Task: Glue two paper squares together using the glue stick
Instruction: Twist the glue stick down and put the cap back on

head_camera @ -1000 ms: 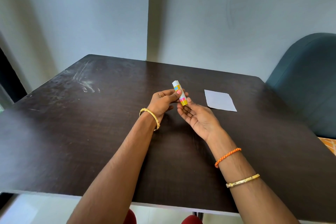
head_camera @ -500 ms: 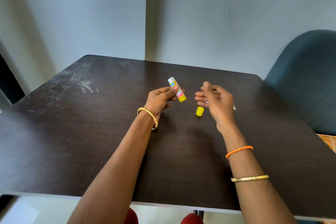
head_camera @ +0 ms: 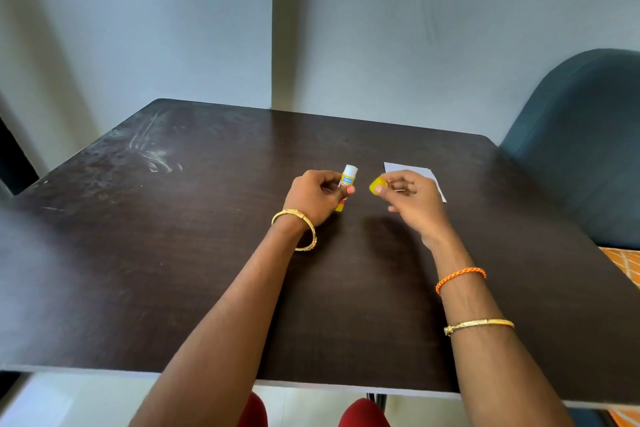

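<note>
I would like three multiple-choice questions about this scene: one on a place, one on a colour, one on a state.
1. Where does the paper lie?
A. on the table beyond the right hand
B. under the left arm
C. on the chair

2. What colour is the cap?
A. red
B. yellow
C. black

3. What state is the glue stick in?
A. lying on the table
B. capped
C. uncapped, in the left hand

Answers: 1 A, the right hand partly covers the sheet; 2 B, yellow shows at the fingertips; 3 C, the left hand grips the stick, the cap is apart.
</note>
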